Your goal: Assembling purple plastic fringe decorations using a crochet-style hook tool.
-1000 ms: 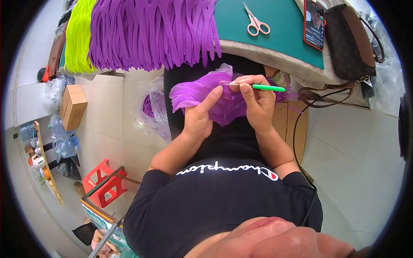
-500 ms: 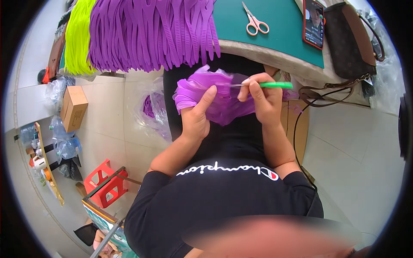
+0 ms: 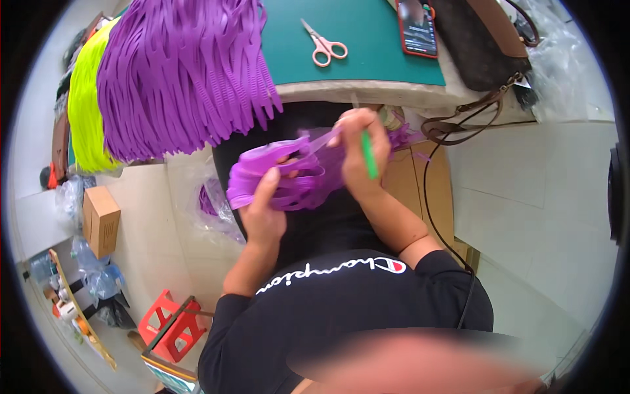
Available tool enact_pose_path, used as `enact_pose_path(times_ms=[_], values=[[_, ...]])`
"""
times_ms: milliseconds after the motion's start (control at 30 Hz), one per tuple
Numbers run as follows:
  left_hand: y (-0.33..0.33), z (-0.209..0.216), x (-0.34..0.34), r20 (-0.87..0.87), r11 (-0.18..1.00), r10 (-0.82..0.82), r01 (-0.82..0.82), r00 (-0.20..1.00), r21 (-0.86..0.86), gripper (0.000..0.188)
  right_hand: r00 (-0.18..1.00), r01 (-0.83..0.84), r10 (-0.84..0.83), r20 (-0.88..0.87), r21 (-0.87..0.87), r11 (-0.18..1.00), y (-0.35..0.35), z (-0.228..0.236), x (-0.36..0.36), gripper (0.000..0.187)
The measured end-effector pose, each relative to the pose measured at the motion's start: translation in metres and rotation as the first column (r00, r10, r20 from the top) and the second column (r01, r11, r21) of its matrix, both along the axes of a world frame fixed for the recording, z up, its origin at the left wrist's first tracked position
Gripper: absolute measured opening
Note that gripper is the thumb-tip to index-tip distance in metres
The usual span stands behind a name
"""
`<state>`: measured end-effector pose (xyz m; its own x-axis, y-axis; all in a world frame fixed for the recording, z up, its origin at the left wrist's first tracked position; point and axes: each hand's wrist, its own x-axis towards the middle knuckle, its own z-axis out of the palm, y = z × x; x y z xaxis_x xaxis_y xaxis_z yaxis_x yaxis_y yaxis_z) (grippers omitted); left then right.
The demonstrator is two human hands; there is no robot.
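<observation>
step: working the purple strips (image 3: 289,180) with a green tool (image 3: 369,156) | place: middle of frame, over the lap | left hand (image 3: 262,213) grasps strips | right hand (image 3: 361,154) grips tool | next: likely needs careful aim

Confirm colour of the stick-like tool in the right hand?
Green: the tool in the right hand, clearest in the head view.

Two hands, left (image 3: 262,220) and right (image 3: 361,154), share one bundle of purple strips (image 3: 282,177); the right also holds one green tool (image 3: 369,155). Beyond the hands on the surface (image 3: 367,62): one pair of pink scissors (image 3: 323,44), one phone (image 3: 417,27), one brown bag (image 3: 482,46), one purple strip heap (image 3: 184,79), one yellow-green heap (image 3: 88,111). Left of the hands: one cardboard box (image 3: 100,220), one red stool (image 3: 172,325).
</observation>
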<state>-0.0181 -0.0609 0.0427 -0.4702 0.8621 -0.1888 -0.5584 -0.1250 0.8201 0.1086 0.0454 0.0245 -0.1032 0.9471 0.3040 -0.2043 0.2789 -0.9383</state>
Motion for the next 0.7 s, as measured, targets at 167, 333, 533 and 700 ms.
enact_pose_path(times_ms=[167, 333, 533, 700], values=[[-0.023, -0.011, -0.060, 0.309, 0.970, 0.143, -0.195, 0.940, 0.143, 0.028, 0.800, 0.331, -0.408, -0.439, -0.243, 0.912, 0.057, 0.004, 0.116, 0.012], [-0.041, -0.027, -0.112, 0.441, 0.954, 0.223, -0.287, 0.869, 0.083, 0.028, 0.427, 0.785, -0.755, -0.497, -0.210, 0.583, 0.077, 0.012, 0.307, 0.014], [-0.060, -0.047, -0.136, 0.333, 0.931, 0.311, -0.356, 0.890, 0.085, 0.031, 0.476, 0.815, -0.853, 0.213, 0.257, 0.519, 0.051, 0.039, 0.309, 0.014], [-0.055, -0.021, -0.112, -0.161, 0.919, 0.388, -0.369, 0.908, 0.136, 0.040, 0.520, 0.198, 0.008, 0.854, -0.130, 0.972, 0.019, 0.067, 0.221, 0.018]])
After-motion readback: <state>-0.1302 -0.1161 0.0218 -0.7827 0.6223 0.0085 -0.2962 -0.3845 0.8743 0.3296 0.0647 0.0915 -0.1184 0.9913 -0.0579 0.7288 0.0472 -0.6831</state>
